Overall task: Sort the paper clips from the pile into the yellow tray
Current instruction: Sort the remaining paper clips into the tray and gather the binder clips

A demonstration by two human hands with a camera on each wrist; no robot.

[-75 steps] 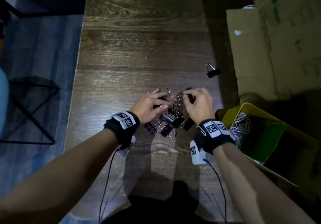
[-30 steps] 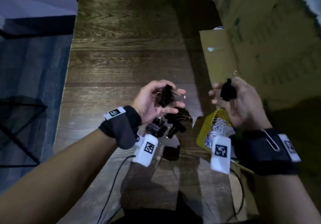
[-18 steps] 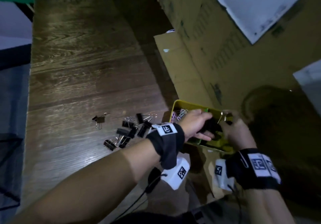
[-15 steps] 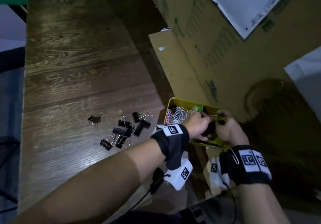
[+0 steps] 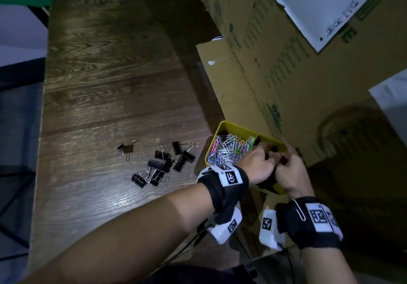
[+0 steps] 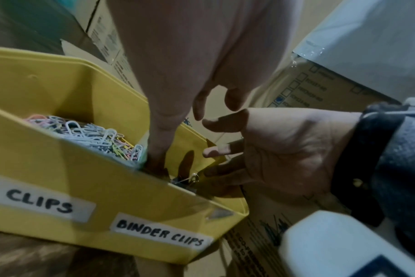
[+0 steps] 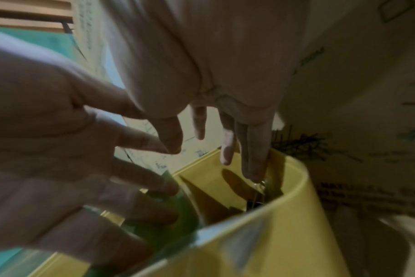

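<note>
The yellow tray [image 5: 222,127] stands at the table's right edge. Its left compartment holds coloured paper clips [image 5: 229,149], behind a green divider [image 5: 251,141]. My left hand [image 5: 257,164] and right hand [image 5: 290,169] are together over the right compartment, which is labelled BINDER CLIPS [image 6: 161,234]. In the left wrist view, my left hand [image 6: 168,120] points down into that compartment, and a black binder clip [image 6: 183,182] lies at its bottom. The right hand [image 7: 225,146] has straight fingers reaching down to the clip's wire handle [image 7: 260,184]. Neither hand grips anything.
Several black binder clips [image 5: 163,164] lie in a loose pile on the dark wooden table [image 5: 105,74], with one binder clip [image 5: 126,149] apart to the left. Tall cardboard boxes [image 5: 275,67] stand right behind the tray. A loose paper clip [image 5: 300,213] hangs on my right wristband.
Both hands lifted black binder clips from the pile, carried them right to the tray, and have spread their fingers over its right compartment. The head view swung right with them.
</note>
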